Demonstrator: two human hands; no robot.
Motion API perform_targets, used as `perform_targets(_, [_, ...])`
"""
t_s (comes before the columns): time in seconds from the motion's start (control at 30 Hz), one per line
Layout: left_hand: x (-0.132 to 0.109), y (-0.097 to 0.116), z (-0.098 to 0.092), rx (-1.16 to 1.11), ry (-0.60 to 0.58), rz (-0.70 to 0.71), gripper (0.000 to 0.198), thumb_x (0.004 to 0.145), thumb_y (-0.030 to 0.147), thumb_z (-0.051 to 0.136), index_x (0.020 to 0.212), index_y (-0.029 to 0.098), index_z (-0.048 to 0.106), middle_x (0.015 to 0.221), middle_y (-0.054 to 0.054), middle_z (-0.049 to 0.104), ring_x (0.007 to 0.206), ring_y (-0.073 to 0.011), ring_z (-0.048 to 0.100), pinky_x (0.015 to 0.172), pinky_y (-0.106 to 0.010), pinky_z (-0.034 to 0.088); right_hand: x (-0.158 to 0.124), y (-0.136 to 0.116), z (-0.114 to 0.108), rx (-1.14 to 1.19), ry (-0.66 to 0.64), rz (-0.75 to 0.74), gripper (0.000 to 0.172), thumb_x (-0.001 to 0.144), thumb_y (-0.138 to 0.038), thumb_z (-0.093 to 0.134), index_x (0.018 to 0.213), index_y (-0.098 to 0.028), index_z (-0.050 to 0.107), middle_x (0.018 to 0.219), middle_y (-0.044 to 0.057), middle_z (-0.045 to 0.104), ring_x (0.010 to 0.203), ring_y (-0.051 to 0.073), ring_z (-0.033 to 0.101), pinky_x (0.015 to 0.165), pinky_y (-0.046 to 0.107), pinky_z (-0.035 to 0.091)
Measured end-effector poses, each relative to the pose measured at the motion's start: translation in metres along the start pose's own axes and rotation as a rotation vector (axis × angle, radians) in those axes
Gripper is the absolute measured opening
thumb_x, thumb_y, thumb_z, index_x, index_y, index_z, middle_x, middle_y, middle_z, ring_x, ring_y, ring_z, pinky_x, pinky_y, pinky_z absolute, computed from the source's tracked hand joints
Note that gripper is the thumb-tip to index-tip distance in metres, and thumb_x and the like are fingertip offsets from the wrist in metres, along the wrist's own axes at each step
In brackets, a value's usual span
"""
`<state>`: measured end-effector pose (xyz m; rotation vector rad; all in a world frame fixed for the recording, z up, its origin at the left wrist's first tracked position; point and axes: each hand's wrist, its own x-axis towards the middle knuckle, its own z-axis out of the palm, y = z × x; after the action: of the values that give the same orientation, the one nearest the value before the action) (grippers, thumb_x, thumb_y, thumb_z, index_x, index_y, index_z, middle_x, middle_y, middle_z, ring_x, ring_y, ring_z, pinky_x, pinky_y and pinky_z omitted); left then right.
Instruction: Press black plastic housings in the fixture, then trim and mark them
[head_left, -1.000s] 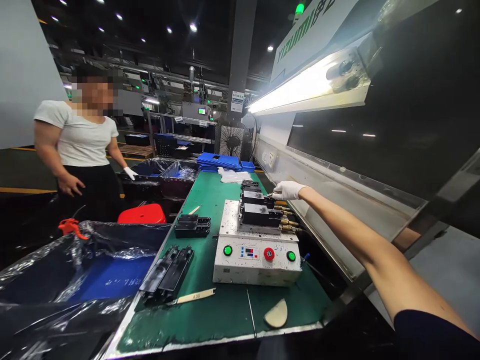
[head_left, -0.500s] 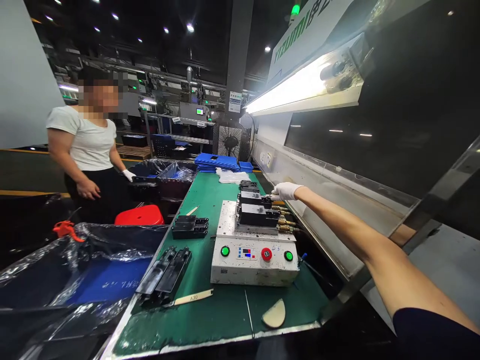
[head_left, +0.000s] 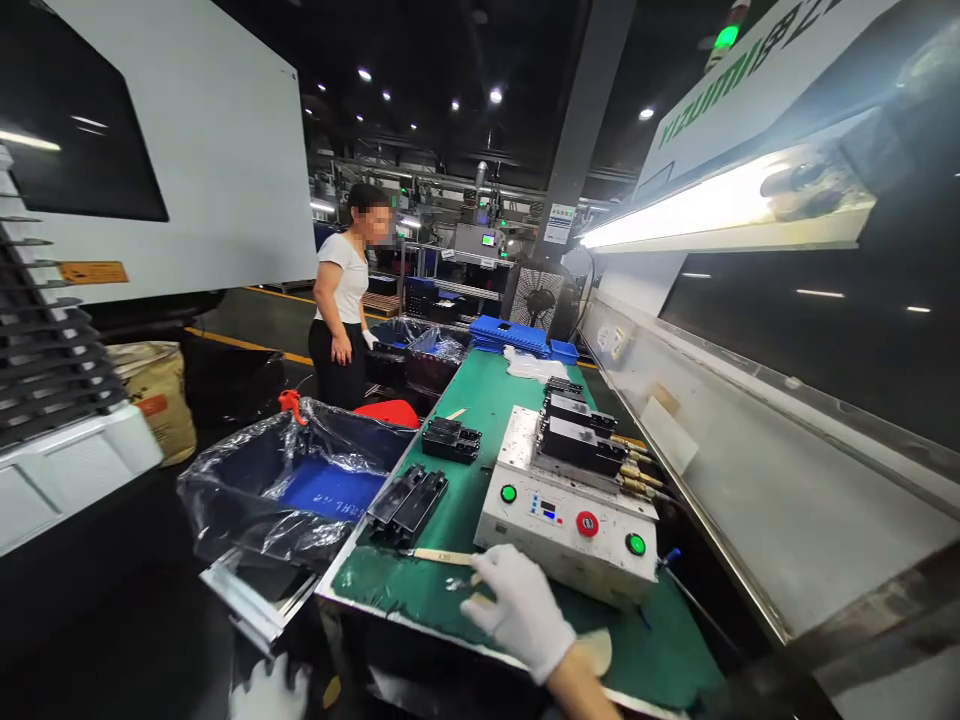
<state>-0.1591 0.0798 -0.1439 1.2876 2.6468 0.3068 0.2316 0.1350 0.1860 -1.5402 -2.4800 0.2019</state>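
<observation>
The fingers [head_left: 491, 572] of the white-gloved right hand [head_left: 525, 615] are spread and loosely curved above the near edge of the green-topped counter [head_left: 390, 572]. They show no clear grip. A flat wooden spatula [head_left: 442, 556] lies with its tip at the fingertips, and where the two meet is too hidden to tell whether they touch.

At far left-near, the gloved left hand [head_left: 268, 692] is cut off by the bottom edge, so its fingers can't be made out, nor whether it holds anything. Just beyond it is a bright metal frame [head_left: 244, 605], partly under a bin [head_left: 247, 490] lined with clear plastic, with blue showing inside. Farther off stands a co-worker [head_left: 341, 320] in a white glove, beside a red stool [head_left: 390, 412] that is partly hidden.

On the counter, a pair of black plastic parts [head_left: 409, 505] lies just beyond the spatula, with a smaller black block [head_left: 450, 440] past them. Blue trays [head_left: 510, 335] sit at the far end. To the right, a white control box [head_left: 566, 530] with green buttons and a red button stands before a metal fixture carrying black blocks [head_left: 577, 445]. A pale half-round pad [head_left: 594, 650] lies near, partly behind the right wrist.
</observation>
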Motion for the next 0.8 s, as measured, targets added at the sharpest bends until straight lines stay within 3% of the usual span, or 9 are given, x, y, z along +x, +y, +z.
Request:
perform_targets(0.07, [-0.003, -0.003, 0.003, 0.01, -0.028, 0.026, 0.06, 0.098, 0.049, 0.026, 0.131, 0.023, 0.069, 0.141, -0.013, 0.061, 0.124, -0.0359, 0.058, 0.094, -0.047, 0.052, -0.006, -0.02, 0.056, 0.026, 0.033, 0.062, 0.03, 0.081, -0.057, 0.068, 0.109, -0.048, 0.074, 0.111, -0.002, 0.078, 0.099, 0.032, 0.072, 0.082, 0.047, 0.058])
perform_targets(0.17, [-0.007, -0.003, 0.0, -0.007, -0.038, 0.04, 0.063, 0.095, 0.052, 0.026, 0.132, 0.022, 0.067, 0.141, -0.014, 0.061, 0.125, -0.0392, 0.057, 0.099, -0.051, 0.051, -0.023, -0.015, 0.092, 0.125, 0.182, 0.09, 0.034, 0.083, -0.048, 0.071, 0.115, -0.039, 0.076, 0.119, 0.003, 0.076, 0.11, 0.035, 0.069, 0.096, 0.05, 0.055])
perform_targets(0.23, [-0.007, -0.004, -0.003, -0.006, -0.039, 0.037, 0.059, 0.091, 0.054, 0.033, 0.128, 0.024, 0.069, 0.136, -0.014, 0.064, 0.122, -0.0407, 0.059, 0.096, -0.053, 0.052, -0.049, 0.005, 0.091, 0.148, 0.345, 0.297, 0.035, 0.091, -0.047, 0.062, 0.121, -0.036, 0.075, 0.126, 0.006, 0.074, 0.118, 0.036, 0.066, 0.105, 0.051, 0.051])
perform_targets(0.3, [-0.005, -0.005, -0.005, 0.028, -0.047, 0.036, 0.055, 0.086, 0.053, 0.04, 0.124, 0.025, 0.07, 0.13, -0.016, 0.066, 0.12, -0.0418, 0.06, 0.091, -0.053, 0.053, -0.084, 0.03, 0.082, 0.106, 0.463, 0.693, 0.039, 0.098, -0.049, 0.051, 0.119, -0.027, 0.075, 0.122, 0.013, 0.074, 0.117, 0.036, 0.066, 0.105, 0.051, 0.05])
perform_targets(0.37, [-0.004, -0.008, -0.006, 0.068, -0.063, 0.047, 0.054, 0.08, 0.051, 0.046, 0.122, 0.026, 0.07, 0.128, -0.017, 0.066, 0.119, -0.0431, 0.06, 0.088, -0.053, 0.053, -0.117, 0.051, 0.071, 0.051, 0.427, 1.057, 0.049, 0.098, -0.057, 0.05, 0.114, -0.017, 0.074, 0.113, 0.02, 0.073, 0.108, 0.036, 0.069, 0.096, 0.049, 0.053])
perform_targets(0.43, [-0.004, -0.009, -0.008, 0.095, -0.08, 0.058, 0.056, 0.077, 0.05, 0.049, 0.122, 0.024, 0.069, 0.13, -0.019, 0.065, 0.119, -0.0452, 0.06, 0.084, -0.055, 0.053, -0.136, 0.063, 0.064, 0.025, 0.32, 1.231, 0.062, 0.091, -0.066, 0.058, 0.114, -0.01, 0.072, 0.109, 0.023, 0.07, 0.103, 0.036, 0.069, 0.089, 0.045, 0.054])
perform_targets(0.57, [-0.006, -0.009, -0.012, 0.119, -0.11, 0.084, 0.061, 0.077, 0.051, 0.048, 0.127, 0.02, 0.066, 0.132, -0.024, 0.062, 0.117, -0.0485, 0.059, 0.08, -0.058, 0.052, -0.13, 0.069, 0.061, 0.084, 0.304, 1.262, 0.059, 0.083, -0.06, 0.072, 0.11, -0.008, 0.069, 0.117, 0.027, 0.067, 0.112, 0.039, 0.066, 0.094, 0.045, 0.052])
perform_targets(0.7, [-0.004, -0.011, -0.015, 0.118, -0.111, 0.11, 0.057, 0.075, 0.049, 0.05, 0.12, 0.019, 0.067, 0.124, -0.025, 0.064, 0.117, -0.0455, 0.061, 0.085, -0.055, 0.053, -0.117, 0.068, 0.063, 0.573, 0.643, 1.252, 0.049, 0.071, -0.035, 0.083, 0.11, -0.012, 0.066, 0.117, 0.024, 0.071, 0.113, 0.036, 0.068, 0.097, 0.045, 0.052])
perform_targets(0.8, [-0.002, -0.019, -0.014, 0.097, -0.078, 0.099, 0.05, 0.068, 0.047, 0.052, 0.11, 0.025, 0.07, 0.112, -0.02, 0.068, 0.112, -0.0462, 0.063, 0.083, -0.057, 0.052, -0.125, 0.066, 0.062, 1.109, 0.909, 0.992, 0.047, 0.075, -0.039, 0.081, 0.114, -0.018, 0.065, 0.112, 0.013, 0.076, 0.102, 0.026, 0.072, 0.09, 0.039, 0.057])
